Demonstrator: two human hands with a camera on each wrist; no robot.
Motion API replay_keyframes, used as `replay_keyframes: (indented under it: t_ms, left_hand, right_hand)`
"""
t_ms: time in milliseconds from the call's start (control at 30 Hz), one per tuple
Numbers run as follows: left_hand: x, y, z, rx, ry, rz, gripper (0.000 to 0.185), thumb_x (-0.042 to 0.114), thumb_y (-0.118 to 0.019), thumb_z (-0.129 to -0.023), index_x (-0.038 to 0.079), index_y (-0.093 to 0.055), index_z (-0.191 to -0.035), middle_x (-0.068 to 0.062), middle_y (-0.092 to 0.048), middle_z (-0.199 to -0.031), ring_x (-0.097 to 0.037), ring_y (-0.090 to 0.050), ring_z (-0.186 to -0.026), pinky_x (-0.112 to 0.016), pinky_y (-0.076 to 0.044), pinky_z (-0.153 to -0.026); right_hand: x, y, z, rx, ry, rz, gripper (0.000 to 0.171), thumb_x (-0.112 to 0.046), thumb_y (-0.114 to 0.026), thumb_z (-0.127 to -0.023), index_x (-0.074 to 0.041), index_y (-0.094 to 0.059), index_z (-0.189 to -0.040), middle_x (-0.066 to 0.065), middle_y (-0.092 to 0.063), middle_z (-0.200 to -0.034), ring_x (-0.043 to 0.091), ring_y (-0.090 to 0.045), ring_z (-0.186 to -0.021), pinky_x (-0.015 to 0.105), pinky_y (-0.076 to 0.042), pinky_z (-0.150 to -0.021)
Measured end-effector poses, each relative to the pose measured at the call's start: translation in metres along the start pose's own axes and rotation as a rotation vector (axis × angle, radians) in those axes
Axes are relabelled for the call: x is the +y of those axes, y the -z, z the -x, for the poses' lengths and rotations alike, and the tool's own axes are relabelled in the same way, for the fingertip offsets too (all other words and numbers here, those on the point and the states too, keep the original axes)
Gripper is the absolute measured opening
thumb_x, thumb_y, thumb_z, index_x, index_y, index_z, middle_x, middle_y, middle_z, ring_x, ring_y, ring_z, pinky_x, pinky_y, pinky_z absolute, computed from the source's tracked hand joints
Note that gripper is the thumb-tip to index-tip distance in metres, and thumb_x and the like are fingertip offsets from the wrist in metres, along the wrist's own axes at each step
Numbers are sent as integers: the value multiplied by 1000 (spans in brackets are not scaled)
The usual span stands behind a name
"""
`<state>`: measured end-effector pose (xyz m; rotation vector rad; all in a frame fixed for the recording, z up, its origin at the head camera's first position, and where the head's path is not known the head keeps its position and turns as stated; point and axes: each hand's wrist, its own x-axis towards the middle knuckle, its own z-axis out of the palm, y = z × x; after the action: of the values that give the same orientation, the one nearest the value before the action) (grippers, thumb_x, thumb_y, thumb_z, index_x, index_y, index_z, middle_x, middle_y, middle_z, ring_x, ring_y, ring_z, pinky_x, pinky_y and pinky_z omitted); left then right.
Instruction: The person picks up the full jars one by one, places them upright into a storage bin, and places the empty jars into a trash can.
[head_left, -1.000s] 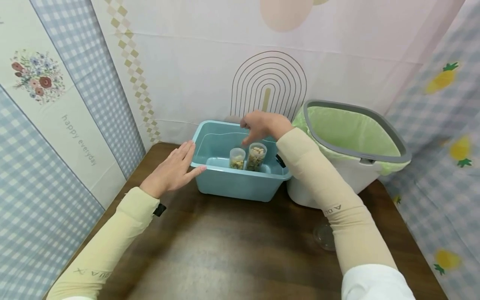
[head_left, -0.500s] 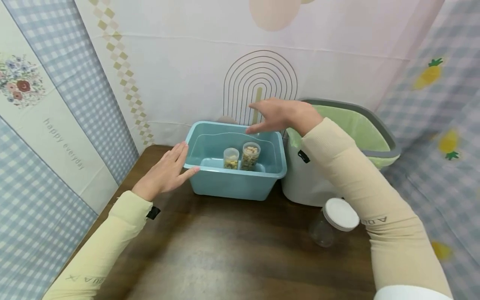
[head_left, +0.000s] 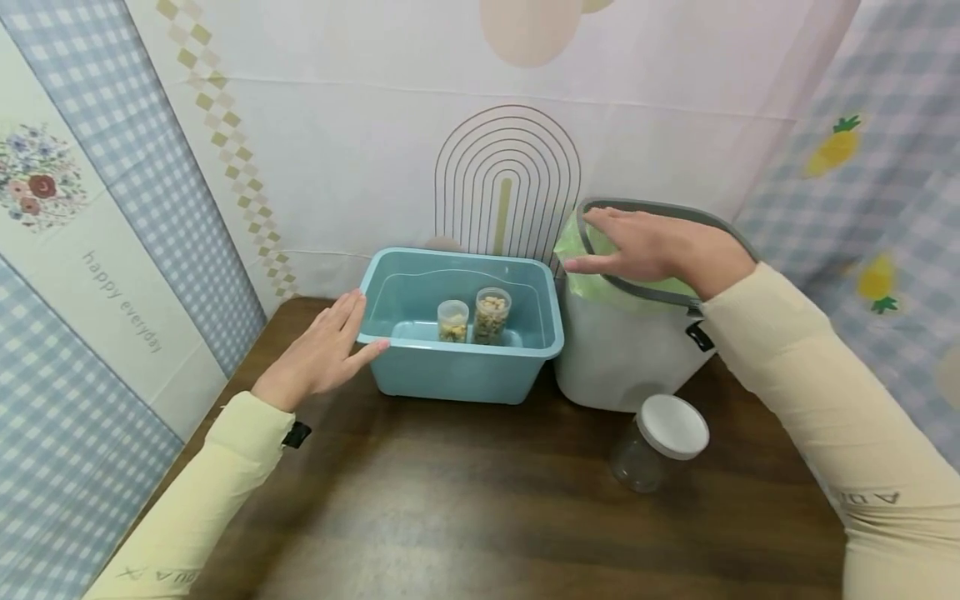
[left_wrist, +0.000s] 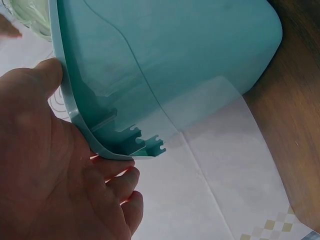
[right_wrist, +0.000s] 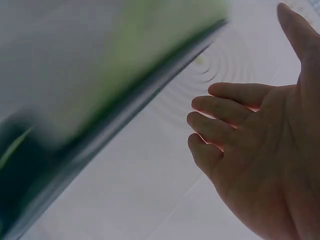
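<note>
Two jars [head_left: 472, 317] upright in blue bin [head_left: 457, 373], long axis left-right, left hand [head_left: 324, 354] flat against it, right hand [head_left: 648, 248] open.

Three views: one on my head, one on each wrist.

Head cam looks forward and down from above the wooden table [head_left: 480, 508], taking in the teal tub [head_left: 457, 379], the white bin [head_left: 622, 358], the backdrop wall and both forearms; left wrist cam sits very close under my left hand [left_wrist: 55, 185], facing up along the palm at the teal tub's [left_wrist: 190, 65] rim and outer side, table edge at right; right wrist cam is just as close to my right hand [right_wrist: 265, 165], facing the white bin's [right_wrist: 90, 125] blurred grey rim; head view shares tub and left hand with the left wrist, bin rim and right hand [head_left: 652, 250] with the right.
</note>
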<state>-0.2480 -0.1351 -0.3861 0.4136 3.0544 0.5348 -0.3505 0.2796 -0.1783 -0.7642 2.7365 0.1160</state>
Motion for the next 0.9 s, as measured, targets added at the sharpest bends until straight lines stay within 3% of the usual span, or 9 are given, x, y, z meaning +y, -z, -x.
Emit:
replay_keyframes:
  t_ms: [267,600,900]
  left_hand:
    - [-1,3,1,3,3,-6,93,59,-40,-111,-7,-5,-167,-26,-4,-177,-43,-5,-166,-63,-10,-133]
    - [-3,3,2,15,3,3,94,59,-41,-111,-7,-5,-167,-26,-3,-177,-44,-5,-165,-63,-10,-133]
    - [-3,3,3,25,-2,9,93,57,-42,-111,-8,-6,-166,-27,-4,-177,-44,-6,-165,-63,-10,-133]
  right_hand:
    - [52,-17,34,59,-69,-87,104,-73,-37,-105,0,0,-169,30,4,-175,51,1,-163,74,-8,-127]
    - [111,-42,68,122,-131,-101,99,-65,-36,-109,4,5,-168,36,10,-172,58,4,-159,78,-5,-123]
    - [140,-59,90,171,-163,-66,94,-59,-32,-112,6,8,-166,37,10,-171,56,6,-160,77,-2,-124]
